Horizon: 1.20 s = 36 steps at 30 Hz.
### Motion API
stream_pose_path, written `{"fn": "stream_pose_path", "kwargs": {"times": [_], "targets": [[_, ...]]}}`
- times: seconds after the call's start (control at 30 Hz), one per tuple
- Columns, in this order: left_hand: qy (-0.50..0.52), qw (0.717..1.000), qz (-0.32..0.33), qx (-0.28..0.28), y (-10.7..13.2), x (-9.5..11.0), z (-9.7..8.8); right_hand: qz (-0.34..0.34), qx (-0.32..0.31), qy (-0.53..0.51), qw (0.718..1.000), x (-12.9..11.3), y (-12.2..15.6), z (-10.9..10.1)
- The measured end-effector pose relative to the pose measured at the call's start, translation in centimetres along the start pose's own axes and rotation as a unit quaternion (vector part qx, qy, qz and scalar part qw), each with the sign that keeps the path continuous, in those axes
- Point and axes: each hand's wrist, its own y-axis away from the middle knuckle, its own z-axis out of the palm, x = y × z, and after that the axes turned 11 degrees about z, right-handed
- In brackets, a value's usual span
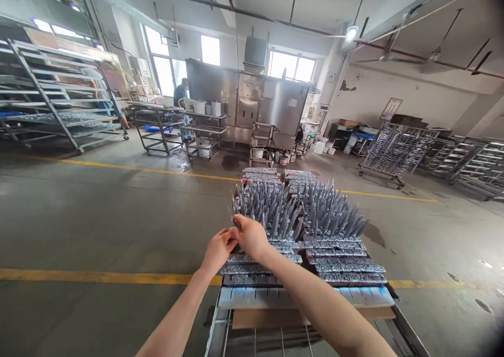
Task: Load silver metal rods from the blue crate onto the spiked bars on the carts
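Note:
My left hand (219, 250) is closed at the left edge of a cart loaded with slotted silver strips (334, 253). Right against it, my right hand (251, 236) is also closed, its fingers meeting those of the left. What they pinch is hidden or too small to make out. Just beyond the hands stand many upright grey blade-shaped pieces (271, 205), set in the strips. A second block of the same grey pieces (331, 210) rises to the right. Nearest me lies a pale strip with dark slots (268, 295).
The wire-shelf cart (216, 332) stands under the strips. Yellow lines (118, 277) cross the grey floor. Tall racks (59, 97) are at left, a loaded rack (397, 149) at right. A large metal cabinet (271, 105) and a person (181, 92) are at the back.

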Motion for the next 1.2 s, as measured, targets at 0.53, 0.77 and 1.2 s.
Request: {"fn": "stream_pose_path", "kwargs": {"times": [0.53, 0.77, 1.2], "targets": [[-0.019, 0.999, 0.009, -0.025, 0.4, -0.4, -0.6, -0.027, 0.122, -0.403, 0.907, 0.8, 3.0, -15.5], [-0.030, 0.999, 0.017, 0.018, 1.9, 5.7, -0.9, 0.175, 0.132, -0.380, 0.899, 15.0, 4.4, -10.4], [-0.058, 0.992, 0.065, -0.089, -5.6, 15.5, 8.5, 0.285, -0.048, -0.424, 0.858, 15.9, 5.3, -4.3]]}}
